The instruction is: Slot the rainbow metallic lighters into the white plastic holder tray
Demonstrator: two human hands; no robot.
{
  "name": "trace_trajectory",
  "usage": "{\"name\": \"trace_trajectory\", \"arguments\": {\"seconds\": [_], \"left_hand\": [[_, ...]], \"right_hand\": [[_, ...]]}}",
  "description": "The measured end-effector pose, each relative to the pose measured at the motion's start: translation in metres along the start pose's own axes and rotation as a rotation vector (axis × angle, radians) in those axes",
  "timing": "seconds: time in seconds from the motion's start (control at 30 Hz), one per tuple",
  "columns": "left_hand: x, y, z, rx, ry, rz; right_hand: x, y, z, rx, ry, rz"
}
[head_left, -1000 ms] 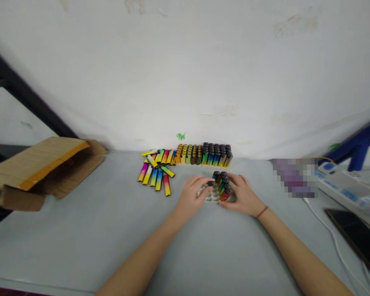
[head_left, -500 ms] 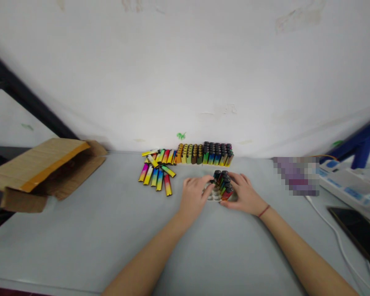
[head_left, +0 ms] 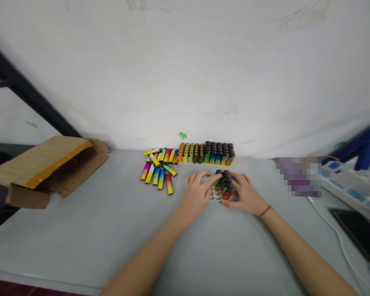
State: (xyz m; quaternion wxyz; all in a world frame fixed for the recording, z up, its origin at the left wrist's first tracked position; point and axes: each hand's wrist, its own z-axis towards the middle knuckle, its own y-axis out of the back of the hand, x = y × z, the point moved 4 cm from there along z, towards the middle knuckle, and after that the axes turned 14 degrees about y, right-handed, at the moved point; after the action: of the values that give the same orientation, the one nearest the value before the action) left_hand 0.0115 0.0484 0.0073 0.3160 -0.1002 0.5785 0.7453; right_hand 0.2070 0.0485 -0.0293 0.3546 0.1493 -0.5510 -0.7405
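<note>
A white tray with round pockets (head_left: 216, 195) lies on the table between my hands. Two rows of upright lighters with black tops (head_left: 229, 190) fill its right side, while pockets on the left show bare. My left hand (head_left: 195, 192) reaches in from the left, thumb and forefinger closed around a green lighter (head_left: 217, 181) at the tray's back; the fingers partly cover it. My right hand (head_left: 247, 194) curves along the tray's right side, its fingers gripping the tray and the outer lighters.
Loose colourful lighters (head_left: 156, 174) lie in a pile to the left. By the wall stand packed blocks of gold-topped lighters (head_left: 190, 153) and black-topped lighters (head_left: 218, 153). An open cardboard box (head_left: 58, 158) is far left; a power strip (head_left: 351, 181) and phone (head_left: 357, 230) lie right.
My left forefinger has shifted right and now rests over the lighter's top, with the lighter lower and closer to the others in the tray. My right hand keeps its hold.
</note>
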Motion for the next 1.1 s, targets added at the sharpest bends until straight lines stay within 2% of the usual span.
{"name": "trace_trajectory", "arguments": {"seconds": [0.17,0.27,0.4,0.5,0.6,0.77,0.9,1.1], "left_hand": [[-0.001,0.000,-0.002,-0.018,-0.022,0.073],[0.004,0.013,0.002,-0.054,0.026,0.105],[0.029,0.048,0.014,-0.052,0.323,0.233],[0.055,0.071,0.018,0.034,0.567,0.428],[0.073,0.084,0.018,0.103,0.702,0.506],[0.082,0.090,0.017,0.194,0.804,0.557],[0.079,0.088,0.018,0.239,0.796,0.532],[0.077,0.076,0.018,0.290,0.759,0.566]], "right_hand": [[-0.001,0.000,0.000,-0.005,0.011,0.004],[-0.001,0.000,-0.001,0.001,0.009,-0.001],[-0.001,0.000,-0.001,0.007,0.007,-0.002],[-0.001,0.000,-0.001,0.008,0.003,-0.006],[-0.001,0.000,-0.001,0.015,0.003,-0.009],[0.000,0.000,-0.001,0.016,0.006,-0.022],[0.000,0.001,-0.001,0.008,0.010,-0.022],[0.000,0.001,-0.001,0.009,0.012,-0.019]]}}
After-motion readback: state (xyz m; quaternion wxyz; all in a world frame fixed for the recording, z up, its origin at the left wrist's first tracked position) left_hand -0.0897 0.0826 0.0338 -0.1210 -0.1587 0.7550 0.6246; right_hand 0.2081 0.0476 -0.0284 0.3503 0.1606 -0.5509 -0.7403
